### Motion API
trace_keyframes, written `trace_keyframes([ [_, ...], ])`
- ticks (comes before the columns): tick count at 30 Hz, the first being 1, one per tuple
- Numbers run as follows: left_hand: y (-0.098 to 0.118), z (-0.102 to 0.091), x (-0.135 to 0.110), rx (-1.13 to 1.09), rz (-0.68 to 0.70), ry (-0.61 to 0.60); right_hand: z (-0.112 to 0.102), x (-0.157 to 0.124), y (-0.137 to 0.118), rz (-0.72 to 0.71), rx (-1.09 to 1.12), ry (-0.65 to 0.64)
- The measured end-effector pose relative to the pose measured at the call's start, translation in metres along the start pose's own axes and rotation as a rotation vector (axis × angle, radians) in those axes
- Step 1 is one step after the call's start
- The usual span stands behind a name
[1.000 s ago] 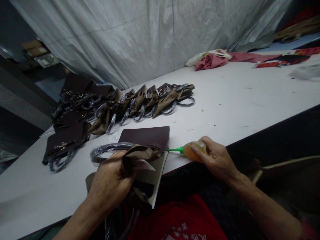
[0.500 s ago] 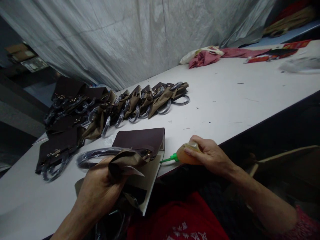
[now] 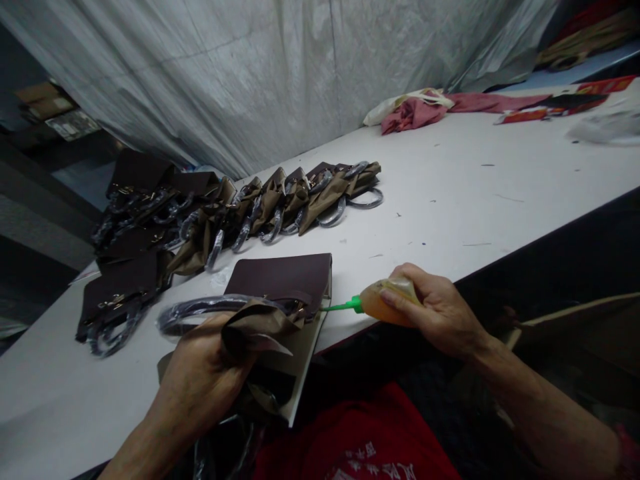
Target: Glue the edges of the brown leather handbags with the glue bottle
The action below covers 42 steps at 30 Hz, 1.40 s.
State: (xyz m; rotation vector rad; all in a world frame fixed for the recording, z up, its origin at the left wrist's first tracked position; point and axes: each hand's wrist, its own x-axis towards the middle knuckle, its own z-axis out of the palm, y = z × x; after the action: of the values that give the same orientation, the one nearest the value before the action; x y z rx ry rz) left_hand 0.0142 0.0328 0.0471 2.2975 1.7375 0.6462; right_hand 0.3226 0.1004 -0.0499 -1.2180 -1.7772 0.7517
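Note:
A dark brown bag piece (image 3: 281, 278) with a plastic-wrapped handle (image 3: 200, 311) lies at the near edge of the white table (image 3: 450, 200). My left hand (image 3: 203, 377) is closed on its olive-brown lining fabric (image 3: 257, 325), pulling it back. My right hand (image 3: 440, 310) grips a small orange glue bottle (image 3: 385, 305). The bottle's green nozzle (image 3: 343, 307) points left and touches the bag's right edge.
A row of several finished brown bags with wrapped handles (image 3: 280, 197) lies across the table's left middle, with darker ones (image 3: 135, 220) stacked further left. Pink cloth (image 3: 415, 112) and red items (image 3: 550, 107) sit at the far right. A grey tarp (image 3: 275, 73) hangs behind.
My right hand has pushed the glue bottle a little up and left, bringing its nozzle against the bag's edge. My left hand keeps its hold on the lining.

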Motion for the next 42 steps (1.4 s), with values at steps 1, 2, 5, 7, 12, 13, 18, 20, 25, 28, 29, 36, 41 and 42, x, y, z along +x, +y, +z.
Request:
trace_keyframes([
  [1,0.0,0.0,0.0,0.003,0.0,0.001,0.002,-0.001,-0.001,-0.02,-0.006,-0.032],
  [2,0.0,0.0,0.0,0.008,0.004,0.001,0.005,-0.002,-0.001,-0.036,-0.02,-0.056],
  [5,-0.001,0.0,0.0,0.033,0.051,-0.004,0.013,-0.005,-0.001,-0.057,-0.059,-0.104],
  [7,-0.003,0.001,0.0,0.044,0.082,-0.012,0.015,-0.007,-0.001,-0.07,-0.058,-0.145],
  [12,-0.005,0.002,-0.001,0.034,0.105,-0.008,0.016,-0.016,-0.001,-0.077,-0.066,-0.091],
  [13,-0.005,0.002,-0.001,0.03,0.11,-0.007,0.016,-0.017,-0.001,-0.077,-0.059,-0.096],
  [18,-0.007,0.002,-0.002,0.008,0.116,-0.023,0.019,-0.021,0.001,-0.111,-0.086,-0.045],
  [20,-0.006,0.001,-0.002,0.0,0.123,-0.028,0.02,-0.021,0.002,-0.111,-0.083,-0.049],
  [25,-0.004,0.002,-0.001,0.0,0.14,-0.023,0.02,-0.024,0.004,-0.131,-0.094,-0.047],
  [28,-0.003,0.002,0.0,0.007,0.153,-0.013,0.021,-0.026,0.004,-0.14,-0.102,-0.05],
  [29,-0.002,0.002,0.0,0.011,0.162,-0.01,0.021,-0.026,0.004,-0.142,-0.109,-0.046],
  [36,-0.002,0.001,0.0,0.012,0.167,0.006,0.02,-0.03,0.002,-0.132,-0.133,-0.054],
  [41,-0.003,0.003,-0.001,-0.01,0.162,-0.01,0.017,-0.032,-0.001,-0.121,-0.102,-0.062],
  [42,-0.003,0.003,-0.001,-0.023,0.165,-0.019,0.017,-0.033,-0.002,-0.128,-0.084,-0.094],
])
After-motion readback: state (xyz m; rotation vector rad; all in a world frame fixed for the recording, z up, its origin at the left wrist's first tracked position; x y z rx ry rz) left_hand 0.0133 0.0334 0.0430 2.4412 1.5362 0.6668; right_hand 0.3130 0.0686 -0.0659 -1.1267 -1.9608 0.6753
